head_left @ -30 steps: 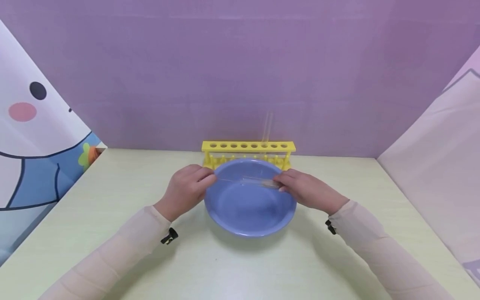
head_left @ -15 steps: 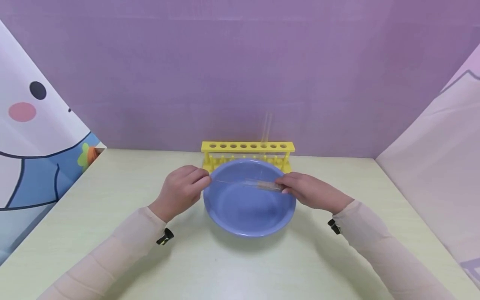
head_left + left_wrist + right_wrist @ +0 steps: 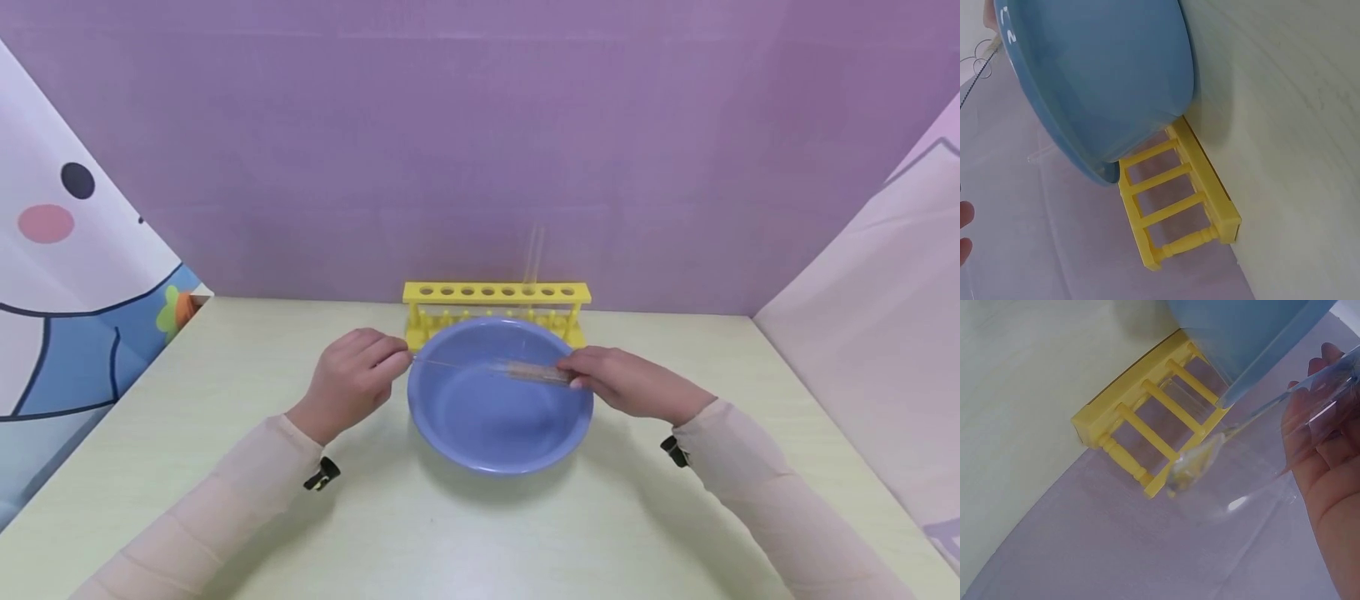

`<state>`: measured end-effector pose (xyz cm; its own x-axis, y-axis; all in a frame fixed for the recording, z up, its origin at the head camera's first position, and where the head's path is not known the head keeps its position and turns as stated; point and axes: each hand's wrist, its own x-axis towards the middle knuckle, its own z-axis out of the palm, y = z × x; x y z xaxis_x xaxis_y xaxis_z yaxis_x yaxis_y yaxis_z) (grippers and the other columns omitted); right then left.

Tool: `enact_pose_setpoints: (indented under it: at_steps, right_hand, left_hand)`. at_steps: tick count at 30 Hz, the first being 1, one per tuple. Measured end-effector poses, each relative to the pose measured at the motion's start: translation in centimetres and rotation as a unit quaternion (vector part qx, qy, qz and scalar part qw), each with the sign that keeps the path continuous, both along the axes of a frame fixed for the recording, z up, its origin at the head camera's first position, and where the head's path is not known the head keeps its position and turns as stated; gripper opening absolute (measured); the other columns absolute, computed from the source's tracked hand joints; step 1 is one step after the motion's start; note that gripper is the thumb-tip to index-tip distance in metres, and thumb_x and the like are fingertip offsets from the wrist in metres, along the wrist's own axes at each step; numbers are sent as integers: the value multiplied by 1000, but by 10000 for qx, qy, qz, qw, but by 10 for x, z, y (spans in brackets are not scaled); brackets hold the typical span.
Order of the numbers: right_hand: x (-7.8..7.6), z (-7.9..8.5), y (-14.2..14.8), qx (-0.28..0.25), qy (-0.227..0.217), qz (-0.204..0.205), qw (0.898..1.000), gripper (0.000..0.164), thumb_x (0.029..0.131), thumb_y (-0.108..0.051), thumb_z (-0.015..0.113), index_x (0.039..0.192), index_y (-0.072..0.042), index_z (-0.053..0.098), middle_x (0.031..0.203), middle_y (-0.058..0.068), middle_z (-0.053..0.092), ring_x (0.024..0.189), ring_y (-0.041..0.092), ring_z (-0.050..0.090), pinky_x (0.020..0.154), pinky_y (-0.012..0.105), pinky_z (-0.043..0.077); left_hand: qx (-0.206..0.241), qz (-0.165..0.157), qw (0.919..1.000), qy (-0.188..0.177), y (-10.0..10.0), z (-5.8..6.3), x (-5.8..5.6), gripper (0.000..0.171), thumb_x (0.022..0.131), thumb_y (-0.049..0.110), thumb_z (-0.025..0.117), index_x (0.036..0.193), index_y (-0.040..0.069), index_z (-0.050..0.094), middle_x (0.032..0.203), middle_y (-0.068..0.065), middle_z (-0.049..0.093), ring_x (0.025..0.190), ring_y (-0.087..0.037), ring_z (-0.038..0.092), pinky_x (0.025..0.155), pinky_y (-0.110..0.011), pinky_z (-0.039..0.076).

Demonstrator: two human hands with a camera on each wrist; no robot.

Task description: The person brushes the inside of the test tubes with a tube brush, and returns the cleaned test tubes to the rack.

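Note:
Above the blue basin [image 3: 499, 417], my left hand [image 3: 348, 379] pinches the thin wire handle of a test tube brush [image 3: 536, 372]. Its twisted wire also shows in the left wrist view, along with my left fingertips [image 3: 965, 215]. My right hand [image 3: 626, 383] holds a clear glass test tube [image 3: 1260, 465], lying almost level with its mouth toward the left hand. The brush's pale bristles are inside the tube, close to the right fingers. In the right wrist view the tube's rounded closed end points away from the palm.
Behind the basin stands a yellow test tube rack [image 3: 495, 292] with a row of holes. Another clear test tube [image 3: 533, 254] stands upright in it. A purple backdrop [image 3: 480, 150] rises behind the pale table [image 3: 480, 542].
My left hand has moved left, and more of the wire shows outside the tube. The right hand has shifted slightly right and toward me with the test tube.

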<state>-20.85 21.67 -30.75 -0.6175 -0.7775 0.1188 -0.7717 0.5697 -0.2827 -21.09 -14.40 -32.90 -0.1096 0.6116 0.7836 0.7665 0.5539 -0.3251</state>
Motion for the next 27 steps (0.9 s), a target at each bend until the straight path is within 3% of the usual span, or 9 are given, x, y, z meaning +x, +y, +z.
enact_pose_setpoints:
  at_steps: [7, 27]
  right_hand:
    - [-1, -1, 3, 48, -128, -20, 9999, 27, 93, -6, 56, 119, 0, 59, 106, 3, 62, 93, 14, 58, 81, 32, 51]
    - [-4, -5, 11, -56, -267, -34, 9996, 29, 93, -4, 55, 121, 2, 58, 113, 8, 63, 103, 22, 61, 87, 37, 50]
  left_hand:
    - [164, -192, 9996, 132, -2, 0, 0, 24, 90, -3, 40, 78, 5, 59, 77, -7, 66, 67, -24, 62, 60, -35, 52]
    - [263, -289, 9982, 457, -10, -1, -3, 23, 84, -9, 41, 78, 3, 60, 76, -8, 65, 64, -25, 61, 59, -37, 52]
